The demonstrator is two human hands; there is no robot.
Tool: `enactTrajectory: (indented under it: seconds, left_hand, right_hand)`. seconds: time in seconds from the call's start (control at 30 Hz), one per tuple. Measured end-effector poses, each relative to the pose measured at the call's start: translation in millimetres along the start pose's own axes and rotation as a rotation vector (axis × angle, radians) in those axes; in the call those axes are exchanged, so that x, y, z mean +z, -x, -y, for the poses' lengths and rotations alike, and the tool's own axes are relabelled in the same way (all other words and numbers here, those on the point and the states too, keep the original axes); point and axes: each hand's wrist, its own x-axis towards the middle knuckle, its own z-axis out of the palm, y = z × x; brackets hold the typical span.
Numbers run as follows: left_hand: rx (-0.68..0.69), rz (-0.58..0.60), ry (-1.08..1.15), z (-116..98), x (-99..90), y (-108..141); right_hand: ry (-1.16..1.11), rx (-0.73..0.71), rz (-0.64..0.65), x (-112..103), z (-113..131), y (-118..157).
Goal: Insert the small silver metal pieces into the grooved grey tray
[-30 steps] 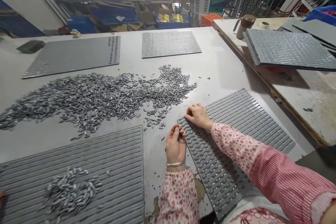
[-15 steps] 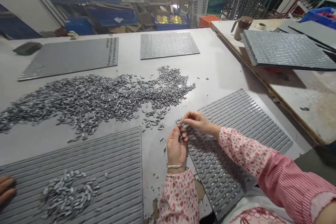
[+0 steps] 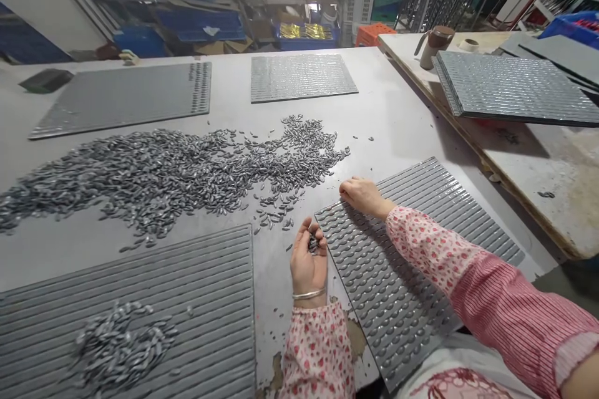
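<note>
My left hand (image 3: 306,265), palm up with curled fingers, cups several small grey spindle-shaped pieces (image 3: 313,243) beside the board's left corner. My right hand (image 3: 362,195) is closed in a pinch at the far-left edge of a grey ridged board (image 3: 449,212); its fingertips point down, and whatever is between them is hidden. On the near-left part of this board, rows of the same kind of pieces (image 3: 381,299) lie along the ridges. The far-right part shows plain ridges. A large heap of loose pieces (image 3: 187,171) spreads over the table to the left of my hands.
Another ridged board (image 3: 206,299) lies at the near left, bearing a small pile of pieces (image 3: 124,346). Two more boards, one left (image 3: 135,96) and one central (image 3: 302,78), lie farther back. On the right-hand table are stacked boards (image 3: 515,84) and a brown-lidded jug (image 3: 435,47).
My right hand has moved away from my left hand, rightward and farther along the board's edge. My left hand has drawn slightly left, its palm more exposed. Another person's hand has left the left edge.
</note>
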Motion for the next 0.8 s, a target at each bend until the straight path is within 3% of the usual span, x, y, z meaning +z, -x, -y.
enactTrajectory:
  seconds: [0.1, 0.2, 0.4, 0.67, 0.8]
  left_hand:
    - [-0.002, -0.028, -0.015, 0.8, 0.3, -0.6]
    - [-0.031, -0.034, 0.003, 0.5, 0.3, -0.7]
    - [-0.068, 0.079, 0.022, -1.1, 0.1, 1.0]
    - [-0.042, 0.073, 0.026, 0.3, -4.5, -1.4]
    - [-0.046, 0.09, 0.019, 0.3, -6.3, -3.1]
  right_hand:
    - [0.084, -0.066, 0.023, 4.5, 0.0, -0.2]
    - [0.01, -0.094, 0.008, 10.5, -7.6, 0.6]
    - [-0.174, -0.13, -0.012, 17.0, -23.2, -0.2]
    - [-0.149, -0.096, 0.001, 10.8, -27.1, -3.3]
    - [-0.129, -0.038, 0.111, 5.3, -29.7, -9.8]
